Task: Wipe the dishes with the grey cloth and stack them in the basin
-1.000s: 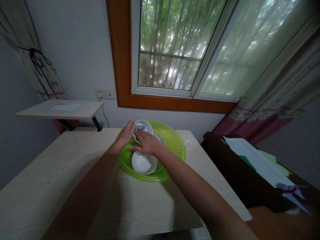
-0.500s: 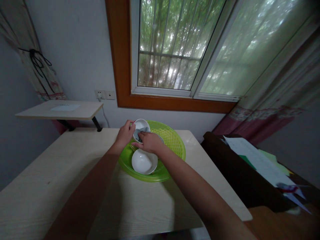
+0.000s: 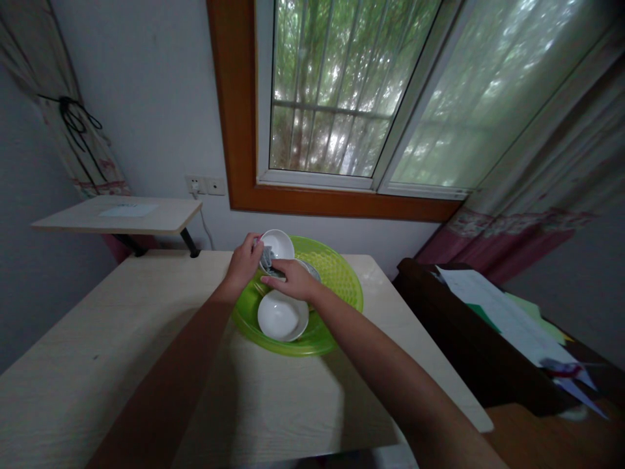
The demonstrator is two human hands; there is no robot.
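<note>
From my remote seat I read the head view around one relation: the crumpled grey patterned cloth [image 3: 266,256] lies between my two hands, inside the round, glossy white bowl [image 3: 282,242]. The bowl has no long axis to follow; the cloth does, bunched along the bowl's left inner wall and bending round towards its near side.

My left hand [image 3: 245,260] is beside the bowl's left edge, thumb and fingers pinching the rim. My right hand [image 3: 296,280] comes in from the near right, fingers close together and pointing left over the bowl's near side, thumb apart below them. Its fingertips reach the cloth, but I cannot tell whether they pinch it or only press on it. Both hands are close to the cloth, one on either side.

The bowl is over the far left part of the round, bright green plastic basin [image 3: 247,329]; I cannot tell whether it rests on anything there. Nearer to me, just below my right hand, a second white bowl [image 3: 277,319] sits in the basin, opening upward.
</note>
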